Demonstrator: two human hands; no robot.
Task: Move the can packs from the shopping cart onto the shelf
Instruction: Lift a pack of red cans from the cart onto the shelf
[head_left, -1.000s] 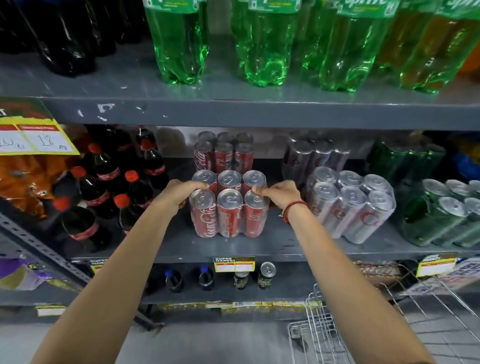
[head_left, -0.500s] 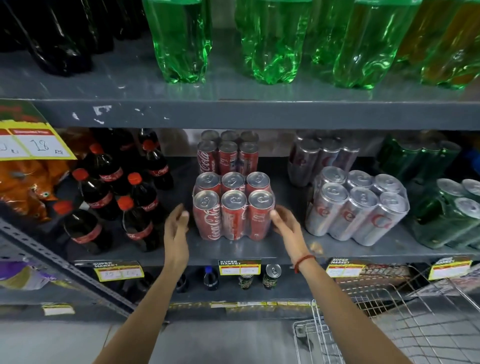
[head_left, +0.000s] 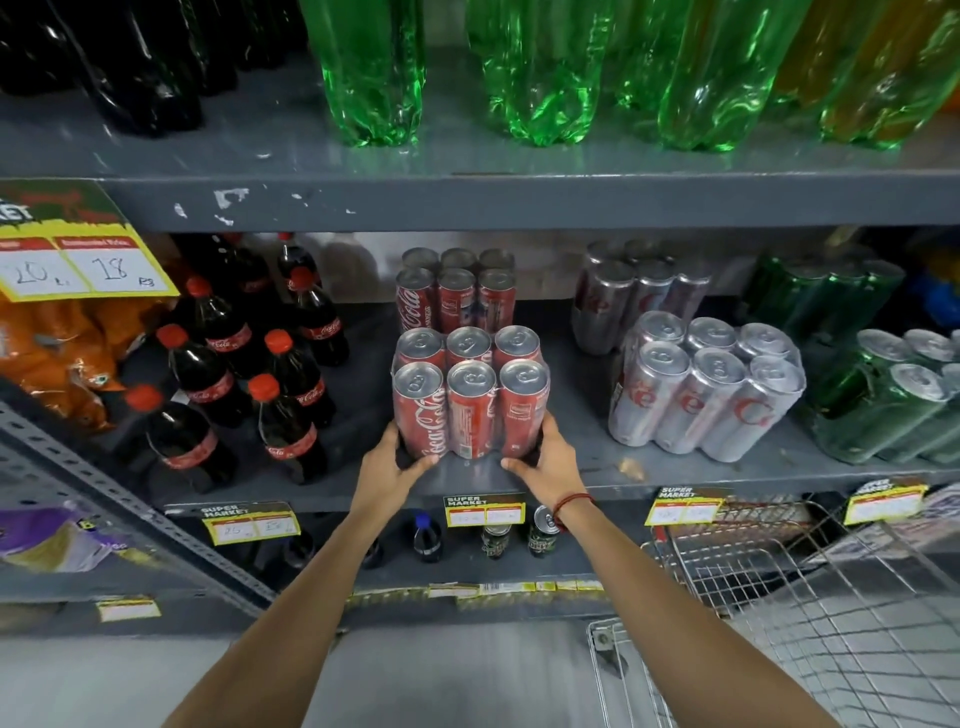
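A shrink-wrapped pack of red cola cans (head_left: 470, 395) stands on the grey middle shelf (head_left: 597, 467) near its front edge. My left hand (head_left: 397, 462) grips its lower left corner and my right hand (head_left: 545, 460) grips its lower right corner, thumbs on the front. A second red can pack (head_left: 456, 296) stands right behind it. The wire shopping cart (head_left: 810, 613) is at the lower right; what it holds lies out of view.
Silver can packs (head_left: 711, 389) sit to the right, green can packs (head_left: 883, 395) further right. Small cola bottles (head_left: 244, 374) stand to the left. Large green bottles (head_left: 535, 67) line the shelf above. Price tags (head_left: 483, 512) hang on the shelf edge.
Both hands came off the top of the red pack, dropped down its sides, and now clasp its bottom corners. The view shifted slightly upward.
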